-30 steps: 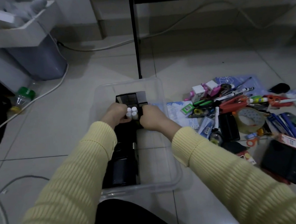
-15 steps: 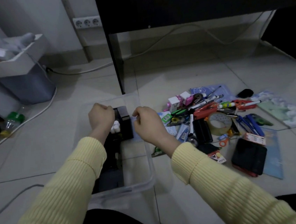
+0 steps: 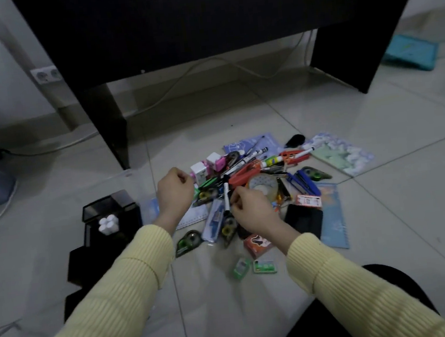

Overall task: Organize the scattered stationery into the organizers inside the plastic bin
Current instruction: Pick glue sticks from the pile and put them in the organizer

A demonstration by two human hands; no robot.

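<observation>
My left hand [image 3: 176, 192] hovers loosely fisted over the left edge of the stationery pile [image 3: 258, 181], holding nothing. Curled over the pile's middle, my right hand [image 3: 251, 207] has its fingertips touching a black-and-white marker [image 3: 227, 195]; whether they grip it is unclear. The pile holds red scissors [image 3: 244, 175], a tape roll [image 3: 261, 187], correction tapes, pens and small boxes. To the left, the clear plastic bin [image 3: 128, 174] is barely visible around the black organizers [image 3: 110, 205]. A cluster of small white tubes [image 3: 108, 224] stands in the mesh organizer.
A black desk leg [image 3: 113, 130] stands just behind the bin, with cables along the wall. Notebooks [image 3: 343, 153] and a black case [image 3: 305, 220] lie at the pile's right. Small green packets [image 3: 253, 266] rest on the tiles near my knee [image 3: 367, 304].
Both hands left the white tubes in the organizer and moved right to the stationery pile. The view swung right and up, so the bin now sits at the left.
</observation>
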